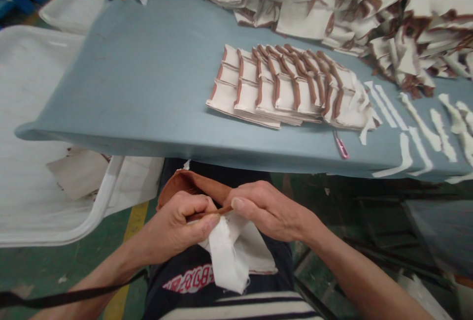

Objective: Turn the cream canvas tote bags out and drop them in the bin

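Over my lap, my left hand [188, 221] and my right hand [264, 209] are closed on one sewn piece of brown leather [207, 184] with white fabric lining. Both thumbs press along its brown edge, fingers curled behind. From under my thumbs hangs a white fabric strip [227, 261], its lower end frayed. A flat off-white panel [254, 248] of the piece shows below my right hand. On the table ahead lies an overlapping row of white pieces with brown edging [281, 88].
The blue-grey table [148, 79] has its near edge just beyond my hands. A pink thread snipper [340, 145] and several loose white strips [421, 138] lie to the right. Piled white-and-brown pieces [306, 15] fill the back. White plastic bins [92, 226] stand at left.
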The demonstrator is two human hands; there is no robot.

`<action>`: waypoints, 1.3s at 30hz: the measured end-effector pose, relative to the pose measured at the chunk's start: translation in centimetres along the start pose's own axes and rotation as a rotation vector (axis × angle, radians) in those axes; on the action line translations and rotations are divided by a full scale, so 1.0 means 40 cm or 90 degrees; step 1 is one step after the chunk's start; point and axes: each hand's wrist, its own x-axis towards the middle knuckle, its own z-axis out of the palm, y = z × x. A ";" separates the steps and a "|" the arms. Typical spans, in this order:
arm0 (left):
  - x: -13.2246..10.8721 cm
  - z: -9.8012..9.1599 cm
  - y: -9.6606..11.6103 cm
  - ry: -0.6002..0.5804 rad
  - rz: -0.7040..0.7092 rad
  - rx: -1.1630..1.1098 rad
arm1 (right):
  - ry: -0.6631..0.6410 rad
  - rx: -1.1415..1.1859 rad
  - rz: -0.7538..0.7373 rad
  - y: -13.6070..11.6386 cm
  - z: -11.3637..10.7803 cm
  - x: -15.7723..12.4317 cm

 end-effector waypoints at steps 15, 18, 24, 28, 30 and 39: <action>-0.003 -0.011 -0.013 -0.013 0.012 0.034 | 0.098 -0.104 -0.101 0.012 0.048 0.018; -0.001 -0.014 0.001 -0.011 0.002 0.026 | 0.155 -0.069 -0.107 0.002 0.061 0.014; 0.002 -0.004 0.068 0.034 0.044 -0.221 | 0.275 0.336 -0.036 -0.054 0.111 0.038; 0.010 0.008 0.060 0.083 0.074 -0.291 | 0.360 0.494 -0.039 -0.063 0.132 0.063; 0.013 0.009 0.043 0.088 0.073 -0.297 | 0.350 0.516 -0.049 -0.054 0.131 0.066; 0.006 -0.049 0.057 -0.063 0.094 -0.102 | 0.154 0.352 -0.040 -0.023 0.065 0.025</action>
